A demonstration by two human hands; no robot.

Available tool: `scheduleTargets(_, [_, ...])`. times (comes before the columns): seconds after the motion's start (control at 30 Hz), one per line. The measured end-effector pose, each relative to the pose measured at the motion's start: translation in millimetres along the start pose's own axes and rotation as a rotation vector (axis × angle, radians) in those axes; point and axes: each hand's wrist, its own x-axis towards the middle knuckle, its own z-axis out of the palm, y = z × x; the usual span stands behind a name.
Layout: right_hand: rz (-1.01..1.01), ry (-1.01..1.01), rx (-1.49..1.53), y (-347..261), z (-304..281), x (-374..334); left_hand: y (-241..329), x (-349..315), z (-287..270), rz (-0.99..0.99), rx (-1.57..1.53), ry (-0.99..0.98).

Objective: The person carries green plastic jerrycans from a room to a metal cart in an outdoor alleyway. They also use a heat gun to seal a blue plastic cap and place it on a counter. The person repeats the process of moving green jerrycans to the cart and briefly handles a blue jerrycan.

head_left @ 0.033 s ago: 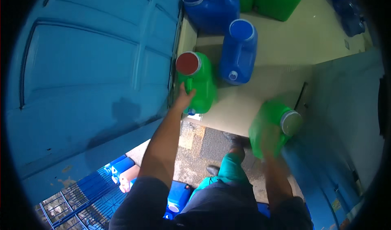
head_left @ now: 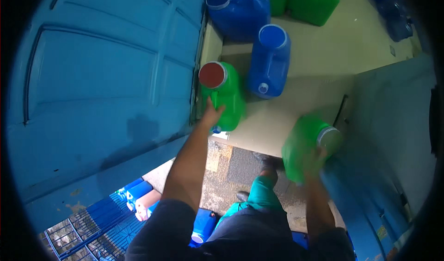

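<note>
Because the right hand [head_left: 315, 161] is smeared by blur, its fingers can hardly be parted from the pale-capped green jug [head_left: 295, 145] beneath them, and whether that grip is clamped or merely laid on cannot be told. This jug is seen tilted, to the right of the central blue jug [head_left: 270, 71] and nearer the wearer. Left of the central blue jug and slightly nearer, the red-capped green jug [head_left: 234, 94] is held by the left hand [head_left: 212, 115], whose grip is clamped on the handle, with most of its fingers hidden. Beyond the central blue jug, two green containers [head_left: 312, 4] are cut off by the upper edge; far to its right, dark blue containers [head_left: 393, 20] are half lost in the black rim. Behind it on the left, a second blue jug [head_left: 243, 15] is seen.

The central blue jug is carried by a smooth, pale surface [head_left: 323, 52], partly shaded. Nearer than it, speckled floor [head_left: 245, 168] is shown beside teal-clad legs [head_left: 263, 191]. Well to its left, the space is bounded by a blue ribbed panel [head_left: 101, 71] marked by a shadow; to its right, by a dim grey-blue panel [head_left: 393, 108].
</note>
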Motion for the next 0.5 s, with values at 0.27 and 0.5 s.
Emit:
scheduleTargets(0.27, [-0.155,-0.084,-0.886,-25.3,-96.0,5.6,9.7,-40.1,20.4,-0.165,0.159,-0.102])
scheduleTargets(0.5, [0.074,-0.128,-0.529,-24.1,-74.7,-6.3,-15.0,-123.6,29.7,-0.356,0.031,-0.250])
